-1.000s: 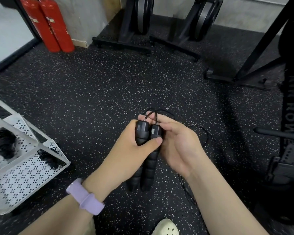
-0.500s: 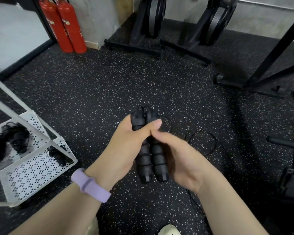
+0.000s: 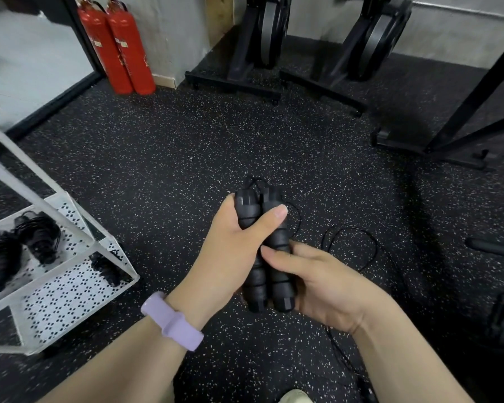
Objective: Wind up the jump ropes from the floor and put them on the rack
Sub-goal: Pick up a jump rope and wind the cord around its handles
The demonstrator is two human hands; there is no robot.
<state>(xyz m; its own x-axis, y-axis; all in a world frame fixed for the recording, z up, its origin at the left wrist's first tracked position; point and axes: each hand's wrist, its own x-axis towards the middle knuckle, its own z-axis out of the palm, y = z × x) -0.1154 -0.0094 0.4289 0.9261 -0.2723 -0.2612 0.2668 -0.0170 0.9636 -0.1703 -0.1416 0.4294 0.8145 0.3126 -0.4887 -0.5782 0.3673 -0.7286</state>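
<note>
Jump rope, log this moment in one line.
left hand grips handles | right hand holds them | cord trails | rack left

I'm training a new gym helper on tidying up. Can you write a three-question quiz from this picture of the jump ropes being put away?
1. True or false: the left hand grips the two black handles side by side.
2. Where does the loose cord lie? A) on the speckled floor, right of the hands B) draped over the red extinguishers C) hung on the white rack
3. Fill in: the wound ropes already put away rest on the rack's perforated ____.

Key: 1 true; 2 A; 3 shelf. The right hand also holds the handles low down, so winding has barely begun.
</note>
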